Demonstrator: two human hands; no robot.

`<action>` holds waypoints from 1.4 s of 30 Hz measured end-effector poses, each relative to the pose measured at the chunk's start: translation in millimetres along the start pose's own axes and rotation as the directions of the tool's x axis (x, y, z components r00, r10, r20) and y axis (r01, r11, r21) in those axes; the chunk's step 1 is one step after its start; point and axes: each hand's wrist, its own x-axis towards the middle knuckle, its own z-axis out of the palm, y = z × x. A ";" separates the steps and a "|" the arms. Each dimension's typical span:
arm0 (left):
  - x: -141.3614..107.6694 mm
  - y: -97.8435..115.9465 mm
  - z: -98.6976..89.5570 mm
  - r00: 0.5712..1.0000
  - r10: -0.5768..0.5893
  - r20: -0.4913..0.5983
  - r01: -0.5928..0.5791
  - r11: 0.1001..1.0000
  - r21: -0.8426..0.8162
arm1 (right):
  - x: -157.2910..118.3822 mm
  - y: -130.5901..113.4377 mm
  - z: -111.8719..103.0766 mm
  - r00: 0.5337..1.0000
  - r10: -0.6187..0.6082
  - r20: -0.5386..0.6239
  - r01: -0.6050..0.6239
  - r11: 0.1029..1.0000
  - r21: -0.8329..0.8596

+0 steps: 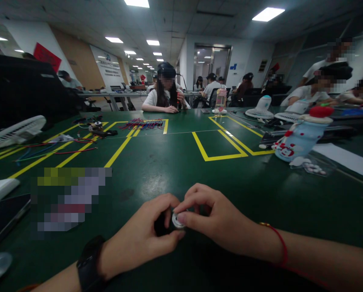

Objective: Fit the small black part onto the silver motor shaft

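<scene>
Between my two hands is a small round silver-white part (pixel 178 220) with a dark opening in its face. My left hand (pixel 148 227), with a black band at the wrist, curls its fingers and thumb around the part's left and lower side. From the right, my right hand (pixel 213 211), wearing a red string bracelet, pinches at the part with thumb and forefinger. Fingertips hide much of it, so its exact kind does not show. Both hands are low over the green tabletop (pixel 157 170), near its front edge.
Coloured wires (pixel 145 125) lie in a bundle farther back, with loose wires (pixel 62 148) at left. A light blue bottle (pixel 301 136), a small bag (pixel 313 167) and white fans (pixel 259 108) stand at right. A person (pixel 165 95) sits opposite. Yellow tape (pixel 224 157) marks the table.
</scene>
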 end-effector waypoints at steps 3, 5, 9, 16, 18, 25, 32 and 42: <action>-0.8 -1.2 0.3 1.000 -0.004 0.001 0.004 1.000 -0.008 | -3.3 1.8 -1.9 0.997 -0.080 0.015 0.081 0.996 -0.049; -1.8 -2.5 0.9 1.000 0.002 -0.011 -0.002 1.000 -0.017 | -6.9 3.5 -4.5 0.982 -0.188 0.024 0.190 0.970 -0.150; -3.8 -5.0 1.2 1.000 0.009 -0.005 -0.009 1.000 -0.025 | -14.9 8.6 -10.2 0.938 -0.333 0.092 0.343 0.867 -0.362; -8.0 -8.4 -5.7 0.999 -0.027 0.017 0.028 0.999 -0.034 | -18.1 20.8 -10.7 0.985 -0.168 0.028 0.170 0.982 -0.084; -9.4 -10.0 -8.5 0.999 -0.033 0.014 0.033 0.999 -0.017 | -16.7 23.1 -10.3 0.997 -0.083 0.003 0.083 0.996 -0.022; -9.3 -13.5 -12.2 0.998 -0.044 0.038 0.043 0.999 0.016 | -11.4 24.4 -11.0 0.995 0.098 0.030 -0.101 0.986 0.129; -10.3 -14.5 -10.7 0.998 -0.044 0.051 0.043 0.999 0.009 | -10.0 22.5 -10.2 0.997 0.059 0.056 -0.061 0.997 0.046; -8.4 -12.7 -10.8 1.000 -0.025 0.009 0.025 1.000 -0.004 | -5.8 22.2 -3.3 0.989 0.131 0.066 -0.134 0.991 0.032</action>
